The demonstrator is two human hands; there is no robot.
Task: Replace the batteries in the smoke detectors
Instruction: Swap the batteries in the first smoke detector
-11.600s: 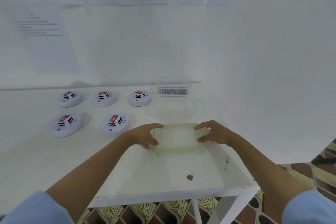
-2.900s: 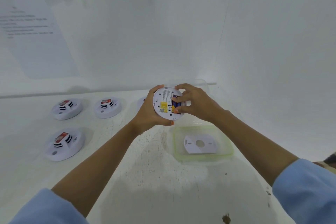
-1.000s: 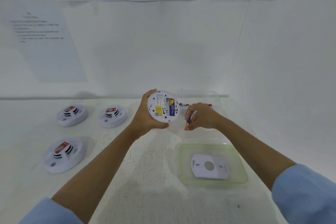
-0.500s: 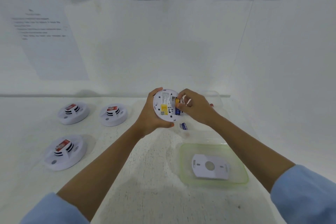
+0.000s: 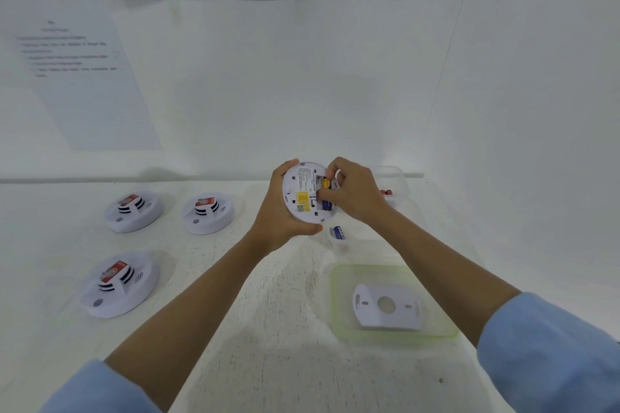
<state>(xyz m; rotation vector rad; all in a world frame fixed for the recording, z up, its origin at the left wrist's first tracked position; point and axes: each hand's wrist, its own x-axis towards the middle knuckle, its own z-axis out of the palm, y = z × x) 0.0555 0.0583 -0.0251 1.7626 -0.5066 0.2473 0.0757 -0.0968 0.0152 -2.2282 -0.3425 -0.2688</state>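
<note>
A round white plastic smoke detector (image 5: 303,193) is gripped, back exposed, by the left hand (image 5: 278,214), beyond a green-rimmed clear tray (image 5: 332,298). The yellow-and-blue cylindrical battery (image 5: 325,182) in it is pinched by the curled right hand (image 5: 355,193).

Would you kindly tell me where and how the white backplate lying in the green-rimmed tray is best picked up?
Probably from above: the backplate lies flat in the tray, whose walls block a side approach. Hook a fingertip through its centre hole, tilt it up, then pinch the raised edge.
</note>
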